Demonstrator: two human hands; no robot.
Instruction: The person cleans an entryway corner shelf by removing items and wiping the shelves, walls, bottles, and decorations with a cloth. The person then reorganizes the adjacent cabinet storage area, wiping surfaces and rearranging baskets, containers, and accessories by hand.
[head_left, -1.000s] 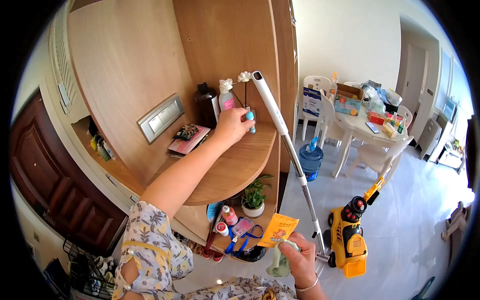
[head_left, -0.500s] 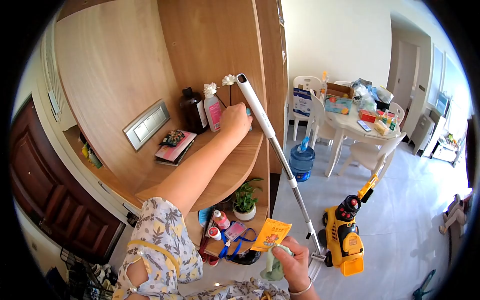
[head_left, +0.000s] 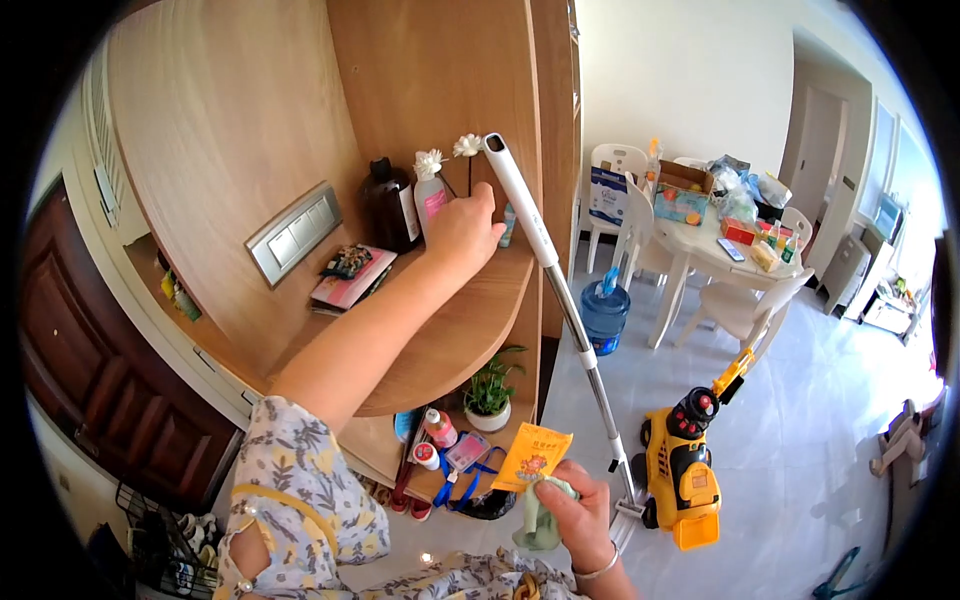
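My left hand (head_left: 465,235) reaches over the upper wooden shelf (head_left: 445,350), its visible fingertips apart. Just right of it stands a small teal-labelled bottle (head_left: 508,226), with a slight gap between. Behind the hand are a pink-labelled bottle (head_left: 431,200) and white flowers (head_left: 467,146) on dark stems; the hand covers their lower parts. A big brown bottle (head_left: 388,208) stands to the left. Low in front, my right hand (head_left: 585,515) is closed on a pale green cloth (head_left: 540,522) and a yellow packet (head_left: 533,456) with a cartoon print.
A white-and-steel pole (head_left: 567,300) leans close to the shelf edge. Booklets (head_left: 352,280) lie on the shelf. Below are a potted plant (head_left: 489,400) and a blue lanyard (head_left: 465,470). A yellow toy excavator (head_left: 685,480) and water jug (head_left: 606,318) stand on the floor.
My left hand has shifted left, off the small teal-labelled bottle, which now shows more fully. My right hand still holds the cloth and packet. The view has shifted slightly.
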